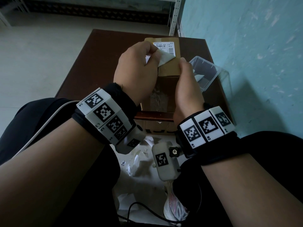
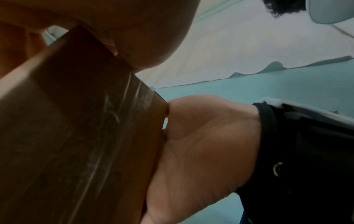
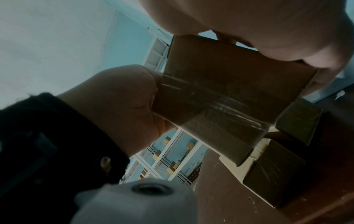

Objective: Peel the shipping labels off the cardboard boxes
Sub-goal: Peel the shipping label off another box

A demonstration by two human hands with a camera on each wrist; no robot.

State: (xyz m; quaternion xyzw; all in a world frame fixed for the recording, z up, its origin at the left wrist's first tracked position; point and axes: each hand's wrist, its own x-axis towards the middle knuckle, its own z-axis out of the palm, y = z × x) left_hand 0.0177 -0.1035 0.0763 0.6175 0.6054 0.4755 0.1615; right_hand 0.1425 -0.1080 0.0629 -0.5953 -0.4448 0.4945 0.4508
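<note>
A lifted corner of the shipping label [image 1: 164, 54] is pinched between the thumb and fingers of the left hand [image 1: 136, 69], and its blank white underside is folded back toward the person while the printed part remains stuck to the upper face of the cardboard box [image 1: 167, 69]. The box is gripped along its right side by the right hand [image 1: 186, 89], with the thumb laid on the top face and the fingers curled round the edge; the box is held raised above the brown table [image 1: 105, 63]. Clear packing tape [image 3: 220, 103] is seen running across the underside of the box in the right wrist view. A clear plastic container [image 1: 206, 72] is placed just right of the right hand on the table. Torn paper scraps [image 1: 139, 163] are scattered on the floor between the person's knees.
</note>
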